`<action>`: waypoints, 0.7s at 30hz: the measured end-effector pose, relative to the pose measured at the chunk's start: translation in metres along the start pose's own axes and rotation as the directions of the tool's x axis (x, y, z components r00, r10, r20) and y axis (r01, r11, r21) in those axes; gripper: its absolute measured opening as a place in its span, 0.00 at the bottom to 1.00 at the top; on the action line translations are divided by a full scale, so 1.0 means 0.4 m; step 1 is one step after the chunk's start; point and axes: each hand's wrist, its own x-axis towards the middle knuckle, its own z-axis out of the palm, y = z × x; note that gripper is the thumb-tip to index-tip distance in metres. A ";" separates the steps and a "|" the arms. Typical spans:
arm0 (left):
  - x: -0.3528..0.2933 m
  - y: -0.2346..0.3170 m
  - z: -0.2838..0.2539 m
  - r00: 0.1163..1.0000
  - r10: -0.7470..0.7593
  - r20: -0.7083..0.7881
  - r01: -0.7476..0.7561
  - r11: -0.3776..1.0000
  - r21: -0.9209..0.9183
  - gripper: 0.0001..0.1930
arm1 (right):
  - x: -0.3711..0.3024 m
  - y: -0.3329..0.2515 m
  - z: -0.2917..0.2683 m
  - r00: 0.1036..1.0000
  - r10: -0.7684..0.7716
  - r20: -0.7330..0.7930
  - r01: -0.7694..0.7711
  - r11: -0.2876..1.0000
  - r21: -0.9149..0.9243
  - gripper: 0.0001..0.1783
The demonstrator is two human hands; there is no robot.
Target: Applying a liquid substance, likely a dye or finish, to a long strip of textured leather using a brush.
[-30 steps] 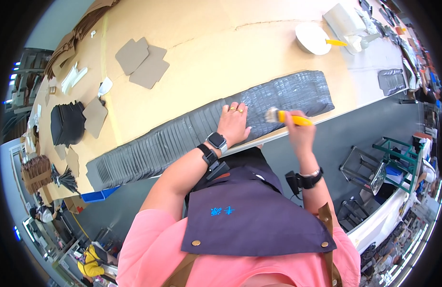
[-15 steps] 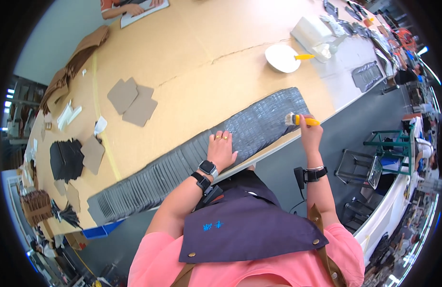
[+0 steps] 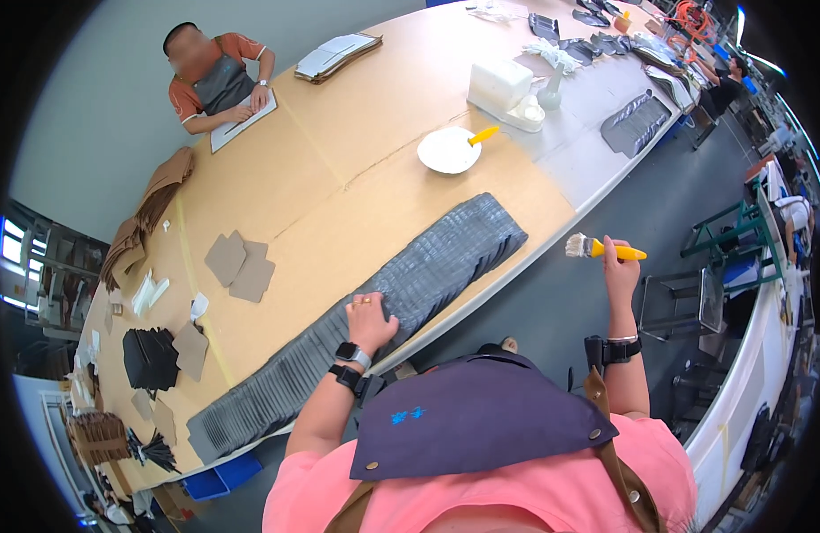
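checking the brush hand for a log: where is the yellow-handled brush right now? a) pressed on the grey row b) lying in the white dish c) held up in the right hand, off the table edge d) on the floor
c: the right hand holds the brush in the air beyond the table edge.

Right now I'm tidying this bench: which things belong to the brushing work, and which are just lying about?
In use: left hand on grey overlapped row; right hand holding brush; white dish.
Lying about: brown card pieces; black stack; white container.
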 end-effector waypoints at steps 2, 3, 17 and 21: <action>-0.004 -0.007 0.011 0.997 -0.056 -0.048 0.055 0.998 -0.017 0.23 | 0.051 0.037 -0.053 1.000 -0.001 0.010 0.000 0.997 0.082 0.13; -0.002 -0.009 0.014 0.993 -0.117 -0.032 0.114 0.991 -0.064 0.21 | 0.079 0.055 -0.078 1.000 0.015 0.001 -0.015 0.994 0.106 0.13; 0.247 0.313 -0.118 0.902 -0.108 -0.418 0.144 0.988 0.054 0.14 | 0.583 0.156 -0.032 0.932 0.144 0.333 -0.284 0.861 0.422 0.14; 0.474 0.495 -0.123 0.906 0.112 -0.408 -0.098 0.994 0.055 0.15 | 0.721 0.150 0.112 0.866 0.067 0.496 -0.243 0.923 0.299 0.15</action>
